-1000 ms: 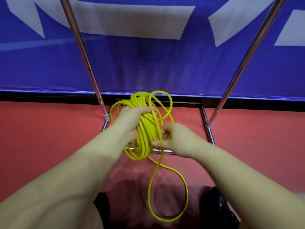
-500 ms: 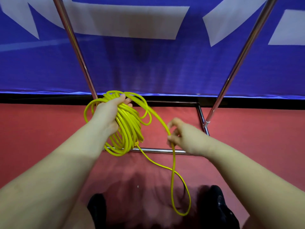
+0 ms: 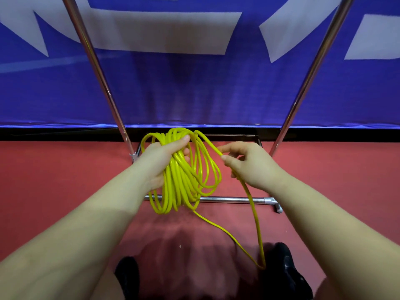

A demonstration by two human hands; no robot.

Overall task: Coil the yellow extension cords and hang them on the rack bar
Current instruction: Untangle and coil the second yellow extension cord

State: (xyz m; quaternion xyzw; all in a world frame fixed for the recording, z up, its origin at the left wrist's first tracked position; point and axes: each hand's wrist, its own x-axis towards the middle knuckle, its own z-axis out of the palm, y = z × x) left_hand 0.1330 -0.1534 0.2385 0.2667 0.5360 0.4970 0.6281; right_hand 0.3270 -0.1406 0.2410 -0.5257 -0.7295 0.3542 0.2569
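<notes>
Head cam looks down at two bare forearms over a red floor (image 3: 54,180). Left hand (image 3: 160,163) has its fingers curled round a fat bundle of bright yellow extension cord (image 3: 179,176), gripping the coil near its top so the loops hang down past the palm and droop in front of the shiny chrome base bar of the rack (image 3: 233,199). A few looser loops bulge out to the right of the main bundle. Right hand (image 3: 249,163) sits just beside the coil, pinching one single strand between thumb and forefinger, other fingers loosely curled. From that pinch the strand runs up and left into the top of the coil, and the other way it drops down to a tight bend near the black shoe (image 3: 283,271) on the right, then climbs back up to the bottom of the bundle. Second black shoe (image 3: 127,276) shows lower left. Two chrome rack uprights (image 3: 97,68) slant up on either side, with a blue banner with white shapes (image 3: 194,87) hanging behind them. Top rack bar is out of view.
</notes>
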